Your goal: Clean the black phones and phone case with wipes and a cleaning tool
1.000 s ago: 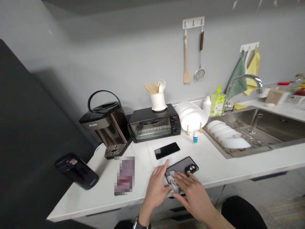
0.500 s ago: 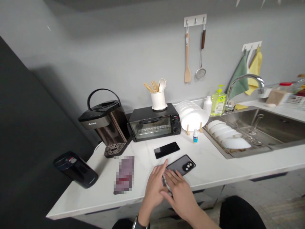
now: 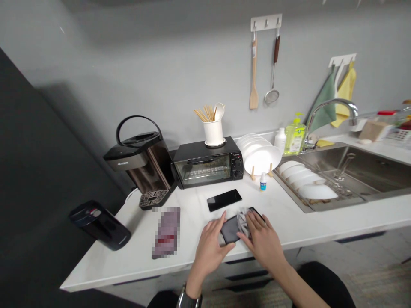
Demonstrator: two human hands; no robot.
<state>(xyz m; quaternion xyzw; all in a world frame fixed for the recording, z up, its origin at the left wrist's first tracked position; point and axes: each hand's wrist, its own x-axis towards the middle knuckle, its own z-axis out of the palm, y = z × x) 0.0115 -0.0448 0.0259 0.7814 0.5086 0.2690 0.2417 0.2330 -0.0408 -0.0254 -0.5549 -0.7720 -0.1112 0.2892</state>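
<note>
A dark phone (image 3: 230, 231) lies on the white counter, its back facing up. My left hand (image 3: 210, 246) grips its left end between thumb and fingers. Under the fingers of my right hand (image 3: 265, 241), a crumpled grey cloth (image 3: 243, 222) is pressed against the right part of the phone. Cloth and fingers hide the phone's camera lenses. Just behind lies a second phone (image 3: 224, 199), its black screen up, touched by neither hand. A small white bottle with a blue label (image 3: 263, 183) stands behind my right hand.
A black toaster oven (image 3: 207, 167) carries a white utensil holder (image 3: 213, 132). To its left stand a water dispenser (image 3: 146, 167) and a dark bin-like container (image 3: 99, 224), near a blurred purple item (image 3: 167, 233). Plates (image 3: 261, 158) and a sink (image 3: 379, 179) are on the right.
My right hand has slid right along the phone with the cloth, from its left end to its camera end. The left hand stays at the left end, its thumb now on the near edge.
</note>
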